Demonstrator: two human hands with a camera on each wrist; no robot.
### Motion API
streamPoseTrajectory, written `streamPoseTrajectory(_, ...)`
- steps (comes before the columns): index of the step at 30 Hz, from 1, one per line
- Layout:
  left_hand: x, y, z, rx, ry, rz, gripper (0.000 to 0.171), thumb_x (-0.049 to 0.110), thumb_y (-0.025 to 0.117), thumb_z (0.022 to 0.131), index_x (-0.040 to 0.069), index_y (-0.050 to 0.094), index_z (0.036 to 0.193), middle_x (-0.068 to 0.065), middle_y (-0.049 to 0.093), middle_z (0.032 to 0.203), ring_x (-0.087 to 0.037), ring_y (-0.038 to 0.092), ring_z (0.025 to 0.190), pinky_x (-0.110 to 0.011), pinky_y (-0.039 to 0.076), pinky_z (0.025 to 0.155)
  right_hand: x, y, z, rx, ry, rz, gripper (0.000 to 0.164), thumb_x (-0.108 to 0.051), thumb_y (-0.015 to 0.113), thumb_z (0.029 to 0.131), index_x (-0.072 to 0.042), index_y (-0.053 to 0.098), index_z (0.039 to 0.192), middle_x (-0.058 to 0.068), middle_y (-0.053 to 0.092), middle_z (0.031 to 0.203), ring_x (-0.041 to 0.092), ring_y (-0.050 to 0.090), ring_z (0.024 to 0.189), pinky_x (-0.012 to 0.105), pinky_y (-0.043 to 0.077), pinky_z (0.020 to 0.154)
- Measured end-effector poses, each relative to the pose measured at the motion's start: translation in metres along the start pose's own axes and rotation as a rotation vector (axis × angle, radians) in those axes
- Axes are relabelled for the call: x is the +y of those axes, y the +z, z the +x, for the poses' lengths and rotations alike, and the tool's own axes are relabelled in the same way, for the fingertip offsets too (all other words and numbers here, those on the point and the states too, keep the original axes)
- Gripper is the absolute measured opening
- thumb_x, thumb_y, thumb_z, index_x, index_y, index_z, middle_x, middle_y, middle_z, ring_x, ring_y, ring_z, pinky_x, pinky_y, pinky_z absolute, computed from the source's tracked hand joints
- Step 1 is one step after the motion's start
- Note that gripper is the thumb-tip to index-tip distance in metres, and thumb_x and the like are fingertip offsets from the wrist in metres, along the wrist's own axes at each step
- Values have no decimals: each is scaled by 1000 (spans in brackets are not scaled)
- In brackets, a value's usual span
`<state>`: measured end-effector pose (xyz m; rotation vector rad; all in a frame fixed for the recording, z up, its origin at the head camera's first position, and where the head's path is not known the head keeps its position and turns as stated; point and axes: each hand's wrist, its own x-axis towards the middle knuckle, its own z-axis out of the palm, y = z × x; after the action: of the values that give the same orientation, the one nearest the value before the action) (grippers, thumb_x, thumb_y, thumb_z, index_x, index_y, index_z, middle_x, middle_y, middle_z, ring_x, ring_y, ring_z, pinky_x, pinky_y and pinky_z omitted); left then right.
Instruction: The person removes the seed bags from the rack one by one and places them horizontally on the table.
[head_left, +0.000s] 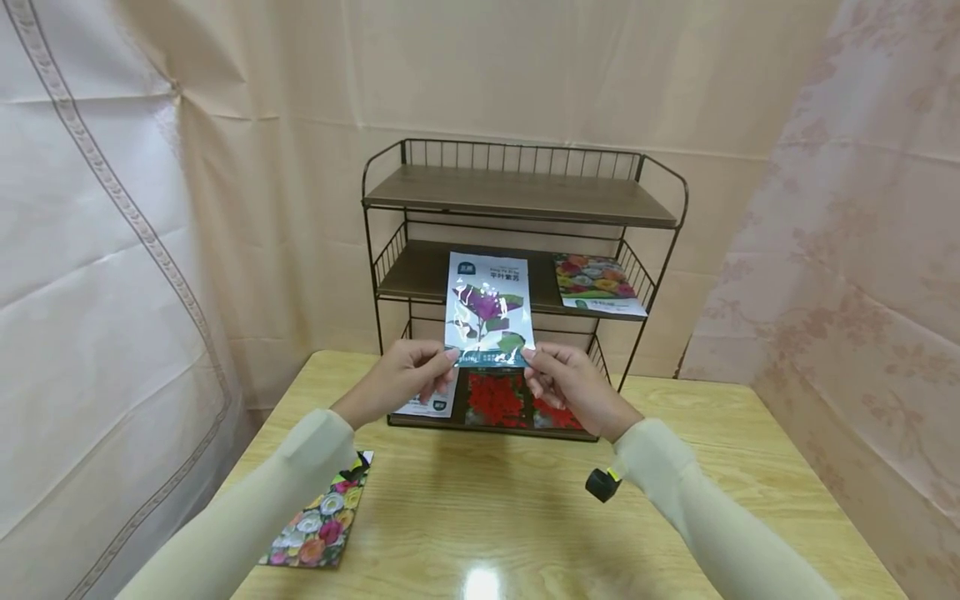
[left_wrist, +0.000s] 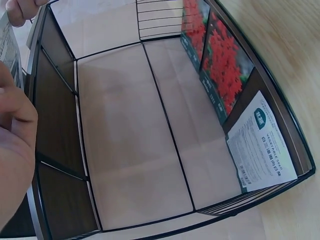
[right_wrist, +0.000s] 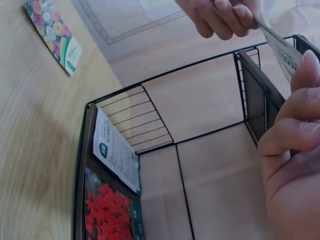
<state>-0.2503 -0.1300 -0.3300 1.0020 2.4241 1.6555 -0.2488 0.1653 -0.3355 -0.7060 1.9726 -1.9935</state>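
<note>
Both hands hold a seed packet (head_left: 487,312) with a purple-leaved plant printed on it, in front of the rack's middle shelf. My left hand (head_left: 408,372) pinches its lower left corner between thumb and fingers. At the lower right corner my right hand (head_left: 573,382) pinches it the same way. In the right wrist view the packet (right_wrist: 282,50) shows nearly edge-on between the two hands. Behind it stands a dark shelf rack (head_left: 525,192) with three shelves and wire sides.
On the middle shelf's right lies a flower seed packet (head_left: 600,283). The bottom shelf bears a white packet (left_wrist: 260,145) and two red-flower packets (left_wrist: 225,65). Another flower packet (head_left: 322,525) lies on the wooden table (head_left: 465,500), by the left forearm. Curtains hang behind and at both sides.
</note>
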Motion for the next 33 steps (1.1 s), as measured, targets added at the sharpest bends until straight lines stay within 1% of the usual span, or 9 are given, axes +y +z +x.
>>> streamPoseTrajectory(2, -1, -1, -2, -4, -1, 11, 42, 39, 53, 109, 7, 66, 85, -11, 63, 76, -21, 54, 58, -32, 51, 55, 1, 1, 0, -10, -3, 0, 34, -33, 57, 107, -6, 61, 87, 2, 58, 70, 11, 40, 54, 22, 33, 49)
streamPoseTrajectory(4, -1, -1, -5, -7, 2, 20, 41, 40, 52, 109, 9, 66, 84, -11, 63, 76, -21, 53, 57, -32, 50, 54, 1, 1, -1, -21, -11, -1, 33, -31, 56, 108, -6, 61, 87, 2, 58, 70, 11, 40, 54, 21, 33, 49)
streamPoseTrajectory(9, -3, -2, -11, -11, 0, 37, 41, 36, 52, 110, 8, 66, 84, -15, 62, 75, -22, 53, 57, -31, 47, 53, 2, 3, 0, -54, -25, -1, 32, -30, 57, 108, -5, 62, 88, 4, 60, 71, 11, 40, 53, 21, 33, 49)
streamPoseTrajectory(14, -6, -2, -17, -18, -18, 55, 38, 37, 52, 109, 13, 66, 84, -7, 63, 75, -22, 55, 59, -34, 49, 55, 5, 5, 1, -70, -19, -5, 33, -29, 56, 108, -4, 61, 88, 5, 60, 71, 11, 40, 52, 21, 33, 49)
streamPoseTrajectory(17, -6, -2, -20, -22, -18, 55, 36, 36, 52, 109, 14, 67, 85, -6, 63, 75, -20, 54, 58, -31, 48, 53, 7, 7, 0, -74, -13, -11, 33, -29, 56, 108, -4, 61, 88, 5, 61, 71, 11, 40, 52, 22, 33, 48)
streamPoseTrajectory(21, -5, -3, -24, -27, -30, 44, 40, 36, 53, 109, 6, 67, 88, -7, 65, 77, -19, 53, 57, -27, 46, 51, 7, 9, -1, -80, -5, -25, 33, -31, 56, 108, -4, 62, 89, 5, 62, 72, 11, 39, 52, 24, 31, 48)
streamPoseTrajectory(24, -5, -3, -28, -29, -38, 37, 41, 35, 52, 109, 4, 67, 88, -7, 65, 78, -19, 52, 57, -28, 47, 51, 8, 11, 0, -85, 0, -41, 34, -32, 56, 108, -4, 63, 89, 6, 63, 73, 12, 39, 52, 24, 32, 49)
streamPoseTrajectory(28, -8, -3, -34, -28, -55, 52, 39, 37, 52, 109, 11, 67, 84, -6, 64, 76, -18, 51, 57, -28, 45, 52, 12, 13, 0, -102, 9, -66, 35, -32, 55, 108, -3, 62, 89, 7, 65, 75, 14, 39, 54, 23, 35, 50)
streamPoseTrajectory(33, -15, -2, -40, -40, -75, 83, 39, 38, 52, 109, 13, 67, 84, -7, 64, 76, -18, 52, 58, -27, 46, 53, 19, 14, -1, -131, 19, -86, 36, -32, 55, 109, -2, 62, 90, 7, 65, 76, 14, 38, 54, 22, 35, 51)
